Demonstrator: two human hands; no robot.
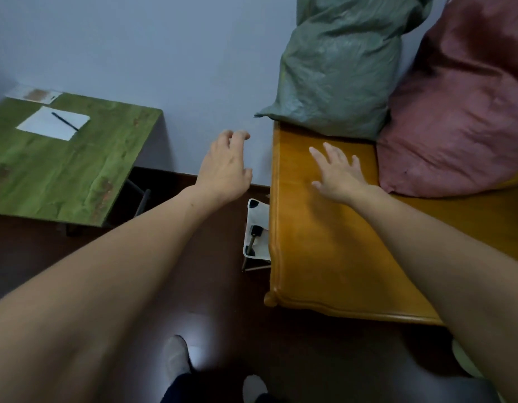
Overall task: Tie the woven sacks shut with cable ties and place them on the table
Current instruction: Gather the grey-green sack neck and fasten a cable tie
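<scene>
A grey-green woven sack (pixel 339 68) stands upright at the far end of the orange wooden table (pixel 324 257), against the wall. A larger pink-red woven sack (pixel 461 117) leans beside it on the right. My left hand (pixel 226 167) hovers in the gap left of the table, fingers loosely curled, holding nothing. Over the tabletop just in front of the grey-green sack is my right hand (pixel 336 173), fingers spread and empty. Neither hand touches a sack. No cable tie is visible.
A green table (pixel 63 175) stands at left with a white sheet (pixel 53 123) and a pen (pixel 64 120) on it. A white folding stool (pixel 256 231) sits on the dark floor beside the orange table. My feet in socks show at the bottom.
</scene>
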